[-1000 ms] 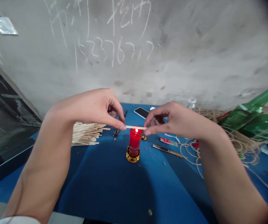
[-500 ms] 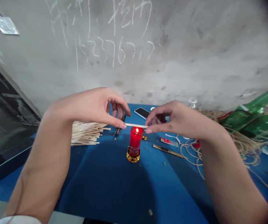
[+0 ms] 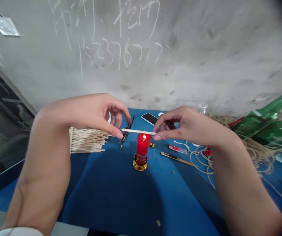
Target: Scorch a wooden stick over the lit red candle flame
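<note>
A thin pale wooden stick lies level just over the flame of a red candle in a clear glass on a gold base. My right hand pinches its right end between thumb and fingers. My left hand is at the left end, its thumb by the tip and its index finger spread apart above; no firm grip shows. Behind the left hand lie several dark, scorched-looking sticks. A bundle of pale sticks sits left of them, partly hidden by my left forearm.
A phone lies behind the candle. To the right are a red lighter, a utility knife, loose twine and green bottles. The blue table meets a grey wall with chalk writing.
My left hand has shifted left, its thumb drawing back along the stick, so more of the stick and the dark sticks show. My right hand and the candle have stayed nearly still.
</note>
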`<state>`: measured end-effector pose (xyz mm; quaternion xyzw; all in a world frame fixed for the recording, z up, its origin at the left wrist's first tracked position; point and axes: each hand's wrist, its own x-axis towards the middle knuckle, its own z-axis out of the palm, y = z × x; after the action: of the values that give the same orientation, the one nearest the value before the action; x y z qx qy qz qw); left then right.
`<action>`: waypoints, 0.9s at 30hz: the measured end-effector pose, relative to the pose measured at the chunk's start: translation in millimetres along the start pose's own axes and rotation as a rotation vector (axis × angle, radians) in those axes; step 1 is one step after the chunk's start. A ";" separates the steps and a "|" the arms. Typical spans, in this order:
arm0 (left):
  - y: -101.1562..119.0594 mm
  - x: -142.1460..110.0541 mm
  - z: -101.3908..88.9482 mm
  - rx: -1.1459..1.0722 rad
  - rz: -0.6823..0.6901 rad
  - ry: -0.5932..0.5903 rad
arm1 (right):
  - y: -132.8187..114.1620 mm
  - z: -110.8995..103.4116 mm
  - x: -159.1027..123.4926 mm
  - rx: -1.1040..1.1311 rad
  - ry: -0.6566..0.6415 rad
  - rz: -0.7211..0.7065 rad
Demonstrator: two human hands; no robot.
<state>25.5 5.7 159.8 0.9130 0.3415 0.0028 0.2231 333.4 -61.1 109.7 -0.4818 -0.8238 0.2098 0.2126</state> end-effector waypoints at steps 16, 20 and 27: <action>-4.0 0.2 -1.7 0.026 -0.014 -0.036 | 3.4 -2.5 -2.4 -0.009 -0.057 0.033; -3.6 -0.2 -1.5 0.034 -0.026 -0.051 | 4.9 -4.0 -3.9 0.003 -0.081 0.030; 1.0 -1.1 0.9 0.050 -0.029 -0.049 | 2.8 -4.2 -3.9 -0.021 -0.055 0.030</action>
<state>25.4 4.0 159.5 0.9129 0.3493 -0.0312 0.2087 339.4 -62.7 111.0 -0.4905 -0.8241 0.2174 0.1817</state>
